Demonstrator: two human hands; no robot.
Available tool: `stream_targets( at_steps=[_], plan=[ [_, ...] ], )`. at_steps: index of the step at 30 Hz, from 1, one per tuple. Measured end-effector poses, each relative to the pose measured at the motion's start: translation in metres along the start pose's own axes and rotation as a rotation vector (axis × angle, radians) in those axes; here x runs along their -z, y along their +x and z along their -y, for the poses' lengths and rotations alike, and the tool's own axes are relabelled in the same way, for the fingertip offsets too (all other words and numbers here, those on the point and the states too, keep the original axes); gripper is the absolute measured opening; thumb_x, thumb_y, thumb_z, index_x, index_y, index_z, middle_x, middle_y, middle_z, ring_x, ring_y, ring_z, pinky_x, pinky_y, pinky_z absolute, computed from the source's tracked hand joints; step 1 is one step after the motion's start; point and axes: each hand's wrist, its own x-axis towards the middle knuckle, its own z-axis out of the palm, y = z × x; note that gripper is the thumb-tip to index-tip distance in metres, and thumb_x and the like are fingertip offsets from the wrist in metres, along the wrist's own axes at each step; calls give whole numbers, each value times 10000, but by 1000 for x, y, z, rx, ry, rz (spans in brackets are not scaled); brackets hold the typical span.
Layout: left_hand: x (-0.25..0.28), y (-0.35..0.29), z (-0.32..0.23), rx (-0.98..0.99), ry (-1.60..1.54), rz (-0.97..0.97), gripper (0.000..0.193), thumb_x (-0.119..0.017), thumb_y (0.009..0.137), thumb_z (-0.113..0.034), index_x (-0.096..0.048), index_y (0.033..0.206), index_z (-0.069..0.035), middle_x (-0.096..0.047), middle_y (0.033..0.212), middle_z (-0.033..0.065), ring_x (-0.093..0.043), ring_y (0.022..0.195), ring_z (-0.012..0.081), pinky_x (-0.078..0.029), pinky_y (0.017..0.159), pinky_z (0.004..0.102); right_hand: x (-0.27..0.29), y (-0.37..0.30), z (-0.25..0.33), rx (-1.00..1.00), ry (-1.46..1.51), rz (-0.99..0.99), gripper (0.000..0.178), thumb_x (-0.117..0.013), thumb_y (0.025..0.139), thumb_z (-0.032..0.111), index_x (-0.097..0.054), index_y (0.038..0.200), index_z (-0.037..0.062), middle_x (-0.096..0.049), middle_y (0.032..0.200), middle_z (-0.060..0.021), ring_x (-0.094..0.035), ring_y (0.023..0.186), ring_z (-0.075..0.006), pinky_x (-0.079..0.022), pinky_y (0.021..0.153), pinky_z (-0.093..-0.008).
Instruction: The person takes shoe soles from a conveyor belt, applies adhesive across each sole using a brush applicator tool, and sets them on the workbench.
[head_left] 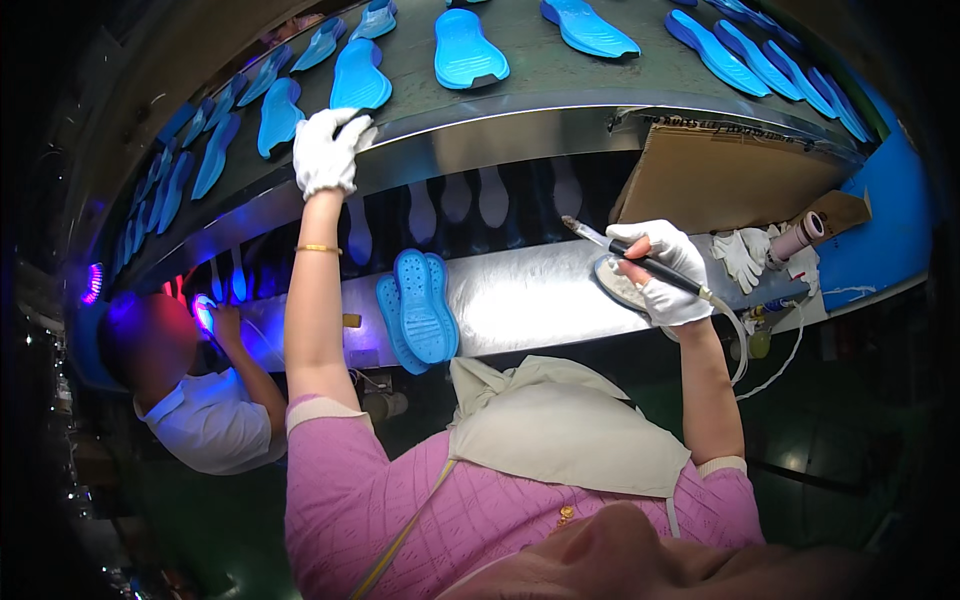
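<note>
My left hand (328,155), in a white glove, reaches up to the near edge of the belt. Its fingers are apart, and the tips touch or nearly touch the lower end of a blue shoe sole (362,76). Another blue sole (279,118) lies just left of the hand. Above the metal bench (520,295), my right hand (668,275) grips a black-handled brush (655,268) fed by a pale hose; bare fingertips poke from that glove. The brush tip points up and left. Partly hidden beneath this hand is a pale rounded object with a dark rim (618,284).
Several blue soles lie along the dark belt (415,75). A few dotted blue soles (425,305) overlap on the bench. At right are a cardboard sheet (705,178), spare white gloves (742,258) and a pink roll (797,240). A co-worker (205,405) works at far left.
</note>
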Motion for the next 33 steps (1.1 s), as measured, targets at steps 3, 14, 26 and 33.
stream_targets(
  at_steps=[3, 14, 26, 33],
  plan=[
    [13, -11, 10, -377, -109, -149, 185, -691, 833, -213, -678, 953, -73, -670, 1010, 78, -589, 1048, 224, -337, 1043, 390, -24, -5, -2, -18, 47, -25, 196, -673, 768, -101, -598, 883, 39, -652, 1041, -120, -618, 807, -105, -510, 709, -238],
    [74, -28, -93, -281, -1661, 431, 474, -323, 995, -347, -439, 607, -101, -593, 870, 223, -457, 621, 217, -414, 624, 325, -23, -18, -20, -137, 267, -270, 210, -670, 805, -72, -580, 963, 34, -671, 890, -85, -650, 759, -118, -527, 699, -231],
    [-54, -193, -147, 1007, -2052, 908, 810, -384, 845, -732, -416, 1373, -118, -518, 1303, 166, -533, 1170, 373, -437, 961, 605, -42, -13, -13, -242, 453, -184, 180, -649, 814, -76, -550, 925, 25, -652, 839, -95, -653, 726, -130, -543, 671, -258],
    [-83, -212, -167, 931, -1934, 614, 784, -372, 856, -729, -434, 1354, -127, -550, 1269, 96, -590, 1081, 230, -508, 926, 374, -47, -1, -19, 65, -44, -337, 189, -664, 788, -76, -562, 915, 19, -650, 824, -71, -635, 693, -99, -517, 643, -212]
  ],
)
